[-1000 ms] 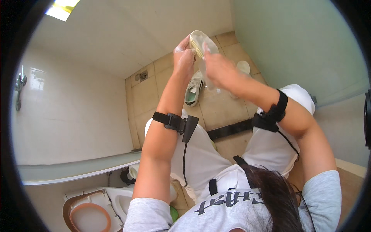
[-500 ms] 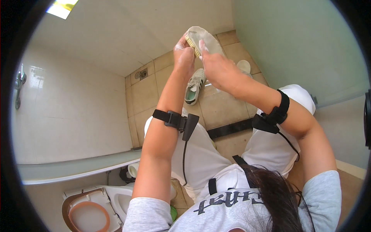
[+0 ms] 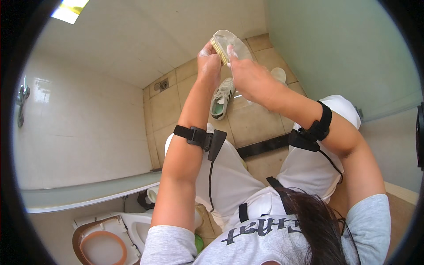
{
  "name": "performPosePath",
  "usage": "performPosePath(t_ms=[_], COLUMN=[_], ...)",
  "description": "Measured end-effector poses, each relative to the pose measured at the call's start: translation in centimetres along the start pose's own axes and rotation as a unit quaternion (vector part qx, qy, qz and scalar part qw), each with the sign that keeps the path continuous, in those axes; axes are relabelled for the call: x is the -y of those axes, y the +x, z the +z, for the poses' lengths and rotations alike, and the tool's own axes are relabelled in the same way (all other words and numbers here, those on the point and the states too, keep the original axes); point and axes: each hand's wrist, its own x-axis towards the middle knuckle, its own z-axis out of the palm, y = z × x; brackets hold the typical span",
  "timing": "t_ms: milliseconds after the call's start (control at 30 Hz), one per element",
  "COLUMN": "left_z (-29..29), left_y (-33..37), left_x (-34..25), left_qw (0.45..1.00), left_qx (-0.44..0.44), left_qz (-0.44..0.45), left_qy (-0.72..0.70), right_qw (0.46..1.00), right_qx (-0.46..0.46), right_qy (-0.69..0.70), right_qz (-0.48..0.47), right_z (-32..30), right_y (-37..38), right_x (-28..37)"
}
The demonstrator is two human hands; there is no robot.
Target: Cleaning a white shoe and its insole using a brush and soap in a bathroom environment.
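Head view, two hands (image 3: 209,67) (image 3: 252,80) (soapy), one brush (image 3: 218,49)

left hand (image 3: 209,64) has open space out to the wall (image 3: 88,128). brush (image 3: 219,50) and pale object (image 3: 243,47) plug the gap toward right hand (image 3: 248,75). striped sneaker (image 3: 223,98) below, green panel (image 3: 344,57) bounds the right.

Dark lettering (image 3: 253,227) on grey shirt (image 3: 247,247)
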Motion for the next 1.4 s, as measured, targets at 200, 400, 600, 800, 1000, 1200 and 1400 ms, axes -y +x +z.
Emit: performPosePath(t_ms=[200, 400, 600, 800, 1000, 1200, 1400], left_z=[2.4, 1.4, 0.0, 2.0, 1.4, 0.3, 2.7], left_y=[-1.6, -1.0, 0.0, -1.4, -1.2, -0.5, -1.6], left_x=[-0.2, -0.8, -0.6, -1.4, -1.5, -0.9, -1.4], left_qw=[0.998, 1.0, 0.996, 0.998, 0.999, 0.999, 0.994], left_qx=[0.057, 0.008, -0.031, -0.008, -0.028, -0.023, 0.016], left_qz=[0.011, 0.008, 0.003, 0.011, 0.015, 0.007, -0.002], left_qy=[0.036, 0.022, -0.079, -0.063, -0.037, -0.042, -0.104], right_qw=[0.993, 0.996, 0.999, 0.996, 0.998, 0.999, 0.986], right_qx=[-0.104, -0.079, 0.017, -0.048, -0.019, -0.045, -0.154], right_qy=[0.036, 0.03, 0.002, -0.007, 0.018, 0.008, 0.069], right_qz=[0.033, 0.04, 0.036, 0.07, 0.056, 0.016, -0.015], right_z=[-0.8, 0.7, 0.1, -0.8, 0.7, 1.3, 0.9], right_y=[3.7, 2.8, -0.3, 2.8, 1.9, 0.1, 6.8], right_x=[-4.5, -3.1, 0.6, -3.3, -2.6, -0.8, -9.4])
